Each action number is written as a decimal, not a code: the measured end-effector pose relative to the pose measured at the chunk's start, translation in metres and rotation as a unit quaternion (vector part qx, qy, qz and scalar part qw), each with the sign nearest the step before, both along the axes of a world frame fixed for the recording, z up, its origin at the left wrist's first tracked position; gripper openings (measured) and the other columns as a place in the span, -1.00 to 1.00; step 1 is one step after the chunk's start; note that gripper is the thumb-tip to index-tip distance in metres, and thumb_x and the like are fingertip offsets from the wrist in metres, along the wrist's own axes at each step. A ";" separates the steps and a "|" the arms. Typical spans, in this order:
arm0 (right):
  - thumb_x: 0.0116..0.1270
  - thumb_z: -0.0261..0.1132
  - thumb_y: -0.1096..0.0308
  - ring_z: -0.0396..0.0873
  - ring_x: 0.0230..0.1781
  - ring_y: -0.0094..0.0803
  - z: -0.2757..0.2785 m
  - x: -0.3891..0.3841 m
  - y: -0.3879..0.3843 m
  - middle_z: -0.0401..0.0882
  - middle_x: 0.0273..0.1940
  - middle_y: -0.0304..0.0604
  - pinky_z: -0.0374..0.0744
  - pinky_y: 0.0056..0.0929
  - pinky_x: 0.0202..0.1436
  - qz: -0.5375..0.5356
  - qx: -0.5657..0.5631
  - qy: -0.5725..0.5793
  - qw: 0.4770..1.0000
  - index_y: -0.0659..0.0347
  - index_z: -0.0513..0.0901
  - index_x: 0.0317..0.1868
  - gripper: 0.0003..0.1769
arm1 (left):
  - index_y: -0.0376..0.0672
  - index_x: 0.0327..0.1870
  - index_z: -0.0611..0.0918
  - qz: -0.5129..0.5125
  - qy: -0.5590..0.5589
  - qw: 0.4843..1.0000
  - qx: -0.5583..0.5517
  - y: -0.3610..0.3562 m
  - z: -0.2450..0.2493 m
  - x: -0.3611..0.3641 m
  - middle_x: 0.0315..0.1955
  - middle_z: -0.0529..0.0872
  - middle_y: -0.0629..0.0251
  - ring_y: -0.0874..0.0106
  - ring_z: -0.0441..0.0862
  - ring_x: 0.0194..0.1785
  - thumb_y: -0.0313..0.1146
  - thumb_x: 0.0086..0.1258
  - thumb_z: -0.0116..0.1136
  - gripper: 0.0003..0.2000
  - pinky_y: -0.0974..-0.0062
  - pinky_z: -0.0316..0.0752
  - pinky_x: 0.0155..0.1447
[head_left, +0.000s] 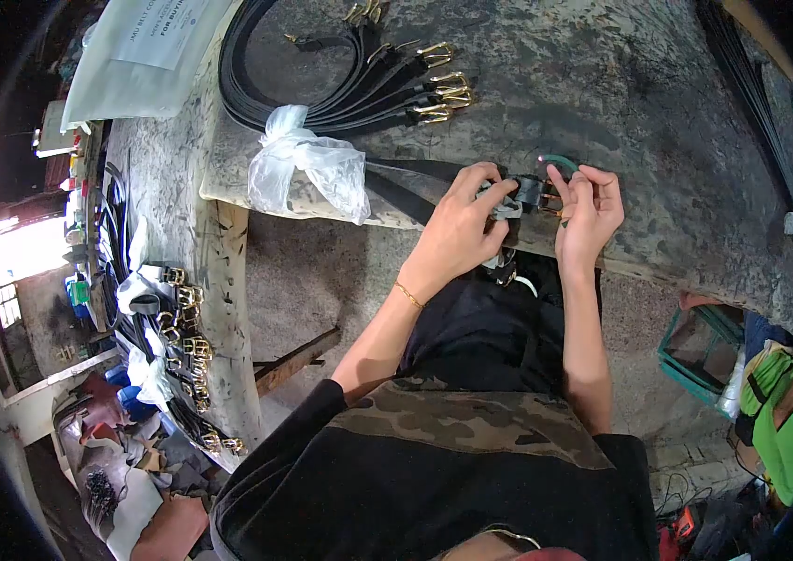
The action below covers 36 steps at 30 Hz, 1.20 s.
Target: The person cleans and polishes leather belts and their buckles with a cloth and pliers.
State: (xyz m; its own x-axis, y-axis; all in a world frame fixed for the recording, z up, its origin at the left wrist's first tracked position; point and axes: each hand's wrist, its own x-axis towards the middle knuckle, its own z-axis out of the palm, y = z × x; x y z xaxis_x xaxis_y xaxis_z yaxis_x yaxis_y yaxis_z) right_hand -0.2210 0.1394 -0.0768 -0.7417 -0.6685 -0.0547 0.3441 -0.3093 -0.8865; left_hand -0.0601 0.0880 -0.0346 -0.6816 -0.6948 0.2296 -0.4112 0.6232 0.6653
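Observation:
At the near edge of the worktable, my left hand [471, 220] is closed around the end of a black belt [401, 194]. A black strap piece with a gold buckle [551, 200] sticks out past its fingertips, toward the right. My right hand [588, 215] has its fingers bent in a pinch on the right side of this buckle. A dark green curved piece [560, 164] lies just beyond the right fingertips. Below the left hand, a small metal part [506, 269] hangs by the table edge, partly hidden. White plastic wrap [307, 164] is knotted around the belt bundle on the left.
Several black belts with gold buckles [434, 93] lie coiled on the worktable [546, 56]. A printed plastic bag [149, 61] sits at the upper left. More wrapped belts [158, 327] rest on the left side. A person in green [789, 421] is at the right, beside a green stool frame [695, 355].

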 end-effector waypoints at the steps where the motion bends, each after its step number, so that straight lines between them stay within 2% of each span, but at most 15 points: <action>1: 0.43 0.14 0.62 0.49 -0.34 -0.57 0.000 0.000 0.000 0.41 -0.31 -0.22 0.77 -0.23 0.11 -0.001 0.001 -0.002 1.000 0.45 0.49 -0.20 -0.97 | -0.31 0.01 0.61 0.002 0.004 1.000 0.002 0.000 0.000 0.000 0.03 0.53 0.01 0.02 0.48 0.25 -0.55 0.08 0.22 -0.61 0.17 0.45 0.31; 11: 0.45 0.12 0.63 0.48 -0.30 -0.59 0.001 0.001 0.000 0.41 -0.31 -0.22 0.76 -0.20 0.14 -0.003 -0.004 0.001 1.000 0.45 0.50 -0.19 -0.97 | -0.31 -0.10 0.60 0.000 0.016 1.000 0.023 -0.001 0.000 0.001 0.02 0.53 0.03 0.00 0.47 0.25 -0.54 0.07 0.22 -0.69 0.17 0.46 0.29; 14: 0.45 0.12 0.63 0.48 -0.29 -0.58 0.002 0.001 0.000 0.41 -0.30 -0.22 0.76 -0.20 0.14 -0.003 -0.002 -0.001 1.000 0.45 0.50 -0.19 -0.97 | -0.31 -0.15 0.60 -0.003 0.019 1.000 0.015 -0.001 -0.001 0.002 0.02 0.53 0.04 0.01 0.49 0.24 -0.51 0.07 0.29 -0.72 0.18 0.48 0.26; 16: 0.44 0.13 0.64 0.48 -0.29 -0.58 0.003 0.001 0.000 0.41 -0.30 -0.21 0.76 -0.20 0.13 -0.003 0.002 -0.001 1.000 0.45 0.50 -0.20 -0.97 | -0.31 -0.19 0.62 -0.005 0.039 0.999 0.019 -0.002 -0.001 0.002 -0.03 0.56 0.04 0.02 0.52 0.21 -0.45 0.09 0.38 -0.72 0.19 0.50 0.23; 20: 0.44 0.13 0.65 0.49 -0.29 -0.57 0.001 0.001 -0.001 0.42 -0.30 -0.21 0.77 -0.19 0.13 -0.006 0.001 -0.009 1.000 0.45 0.50 -0.20 -0.98 | -0.33 -0.26 0.63 -0.016 0.069 0.998 0.002 -0.006 -0.012 0.005 -0.10 0.62 0.05 0.03 0.57 0.15 -0.40 0.11 0.45 -0.74 0.21 0.53 0.18; 22: 0.44 0.13 0.65 0.49 -0.28 -0.57 0.001 0.001 -0.001 0.42 -0.30 -0.21 0.77 -0.18 0.13 -0.007 0.000 -0.007 1.000 0.45 0.50 -0.20 -0.98 | -0.35 -0.37 0.64 0.019 0.091 0.995 0.029 -0.007 -0.013 0.004 -0.23 0.70 0.06 0.04 0.64 0.13 -0.43 0.11 0.47 -0.78 0.24 0.55 0.14; 23: 0.44 0.13 0.65 0.49 -0.28 -0.57 0.001 0.001 -0.001 0.42 -0.30 -0.21 0.77 -0.18 0.13 -0.007 -0.001 -0.004 1.000 0.44 0.50 -0.20 -0.98 | -0.35 -0.37 0.64 0.019 0.091 0.995 0.029 -0.005 -0.013 0.001 -0.23 0.70 0.06 0.04 0.64 0.13 -0.43 0.11 0.47 -0.78 0.24 0.55 0.14; 25: 0.44 0.13 0.65 0.49 -0.28 -0.57 0.000 0.001 -0.001 0.42 -0.29 -0.21 0.77 -0.18 0.13 -0.005 -0.002 -0.005 1.000 0.44 0.50 -0.20 -0.98 | -0.35 -0.38 0.68 0.126 0.091 0.984 0.081 0.001 0.001 -0.010 -0.28 0.73 0.07 0.09 0.68 0.07 -0.45 0.09 0.47 -0.80 0.29 0.56 0.08; 28: 0.44 0.13 0.64 0.49 -0.29 -0.57 0.000 0.001 0.000 0.42 -0.30 -0.21 0.77 -0.18 0.12 -0.003 -0.004 -0.008 1.000 0.44 0.50 -0.20 -0.97 | -0.34 -0.31 0.73 0.127 0.041 0.991 0.033 0.002 0.001 -0.017 -0.23 0.74 0.05 0.13 0.69 0.03 -0.47 0.09 0.47 -0.81 0.29 0.57 0.05; 36: 0.45 0.14 0.62 0.49 -0.31 -0.58 -0.002 0.000 0.000 0.43 -0.32 -0.22 0.76 -0.15 0.13 0.001 -0.009 -0.005 1.000 0.43 0.51 -0.19 -0.97 | -0.32 -0.31 0.75 0.123 0.078 0.989 -0.020 0.000 -0.014 -0.016 -0.35 0.75 0.07 0.12 0.70 0.00 -0.52 0.16 0.38 -0.89 0.28 0.58 0.05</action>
